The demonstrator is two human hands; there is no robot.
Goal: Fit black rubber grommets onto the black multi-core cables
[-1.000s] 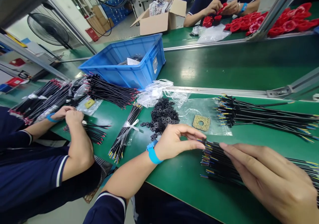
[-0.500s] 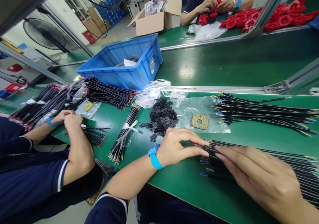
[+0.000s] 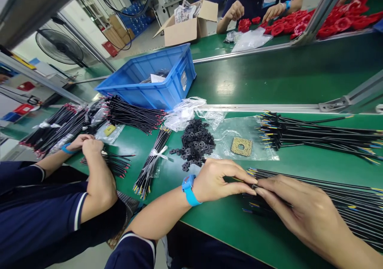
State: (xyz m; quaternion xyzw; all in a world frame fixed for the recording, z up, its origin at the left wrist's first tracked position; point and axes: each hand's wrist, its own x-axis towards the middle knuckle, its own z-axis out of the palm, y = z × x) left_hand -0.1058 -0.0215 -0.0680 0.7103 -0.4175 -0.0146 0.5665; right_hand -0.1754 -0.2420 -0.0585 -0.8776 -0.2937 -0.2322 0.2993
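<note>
My left hand (image 3: 220,180), with a blue wristband, pinches a thin black cable whose coloured wire ends show between thumb and fingers. My right hand (image 3: 302,209) meets it fingertip to fingertip, pinching the same cable at a small black part. Beneath and right of both hands lie many black cables (image 3: 353,205) with yellow and blue ends. Small black square pieces (image 3: 197,143) form a heap beyond my left hand. A yellow sponge (image 3: 241,146) with a central hole rests on a clear plastic bag (image 3: 266,153). Another cable pile (image 3: 314,133) is at the back right.
A tied cable bundle (image 3: 152,161) lies left of the heap. Behind stands a blue crate (image 3: 161,93). At the left, a co-worker's hands (image 3: 89,143) work near red-tipped cables (image 3: 119,163). Another person sits opposite by red pieces (image 3: 287,23). A metal rail (image 3: 269,107) crosses the table.
My right hand has moved slightly left, and the fingertips of both hands now meet at the cable. The person opposite has moved their hands apart. The view has shifted slightly.
</note>
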